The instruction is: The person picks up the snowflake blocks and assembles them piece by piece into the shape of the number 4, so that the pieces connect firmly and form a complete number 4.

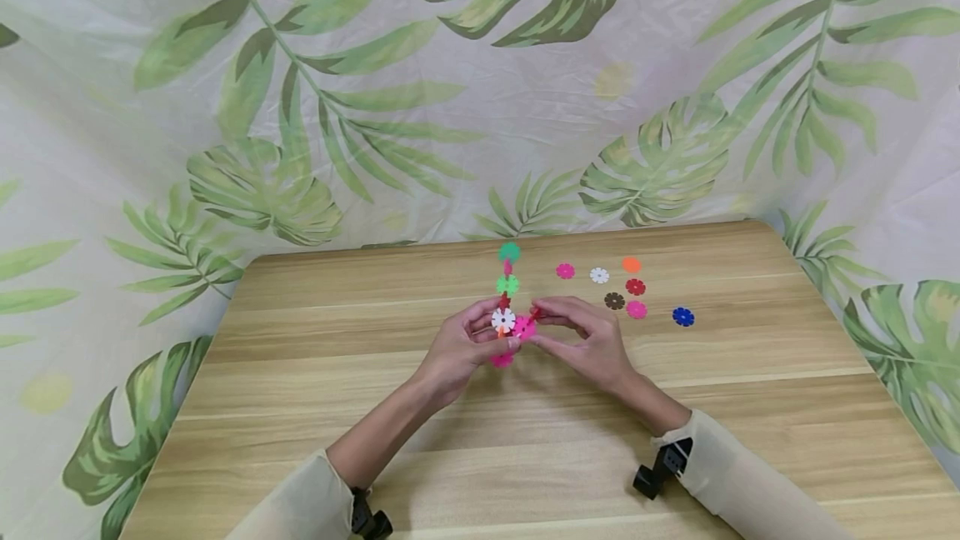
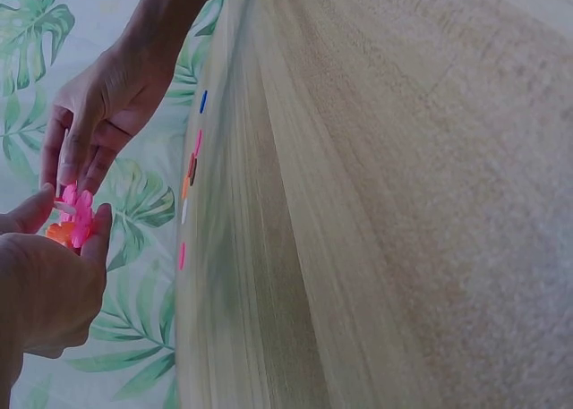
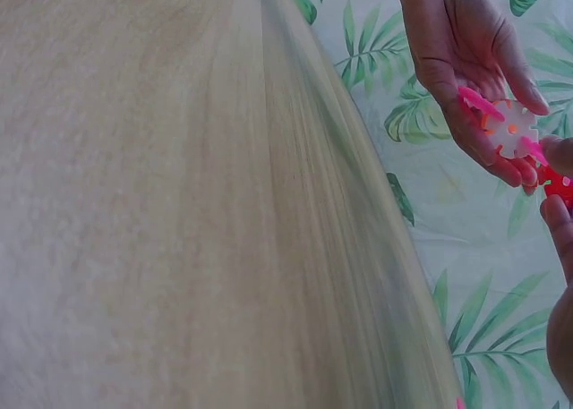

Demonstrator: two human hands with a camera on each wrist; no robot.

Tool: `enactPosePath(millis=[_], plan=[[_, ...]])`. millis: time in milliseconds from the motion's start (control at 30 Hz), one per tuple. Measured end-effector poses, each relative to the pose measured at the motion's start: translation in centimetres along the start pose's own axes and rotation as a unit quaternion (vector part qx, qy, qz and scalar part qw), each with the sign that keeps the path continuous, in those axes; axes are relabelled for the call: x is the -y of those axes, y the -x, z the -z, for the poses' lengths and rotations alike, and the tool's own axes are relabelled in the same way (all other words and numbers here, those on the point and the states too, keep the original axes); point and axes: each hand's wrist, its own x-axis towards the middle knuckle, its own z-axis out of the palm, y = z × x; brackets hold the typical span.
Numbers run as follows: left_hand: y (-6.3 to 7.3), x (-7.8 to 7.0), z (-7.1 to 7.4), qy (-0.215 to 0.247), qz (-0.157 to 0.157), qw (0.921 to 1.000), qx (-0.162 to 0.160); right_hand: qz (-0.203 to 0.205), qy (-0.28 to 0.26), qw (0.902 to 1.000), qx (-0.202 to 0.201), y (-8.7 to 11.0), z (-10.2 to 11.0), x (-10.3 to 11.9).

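Observation:
A chain of joined plastic snowflake discs runs up the middle of the table in the head view, from a teal disc [image 1: 509, 251] past a light green disc [image 1: 507, 283] to a white disc [image 1: 503, 321]. My left hand [image 1: 456, 354] holds its near end, where an orange disc [image 2: 59, 234] and pink ones also sit. On the right of this end, a pink disc [image 1: 523, 327] stands out beside the white one. Thumb and fingers of my right hand [image 1: 596, 346] pinch a red disc [image 3: 560, 186] against that pink disc. Fingertips partly hide the joint.
Loose discs lie right of the chain: pink [image 1: 566, 271], white [image 1: 599, 275], orange [image 1: 632, 265], red [image 1: 635, 287], brown [image 1: 615, 301], another pink and, farther right, blue [image 1: 683, 317]. Behind the wooden table [image 1: 337, 298] hangs a leaf-patterned cloth [image 1: 525, 123].

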Motion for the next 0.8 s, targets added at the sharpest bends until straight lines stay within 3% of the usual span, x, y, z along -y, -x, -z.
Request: enactPosePath(millis=[400,800], plan=[[0.0,0.0,0.2,0.014,0.026,0.9995,0.007,-0.01,0.0,0.9998,0.018,0.3,0.1,0.1],[0.2,-0.1,0.6,-0.003,0.033,0.9994,0.005,-0.034,0.084,0.9953,0.035,0.4,2.5,0.1]])
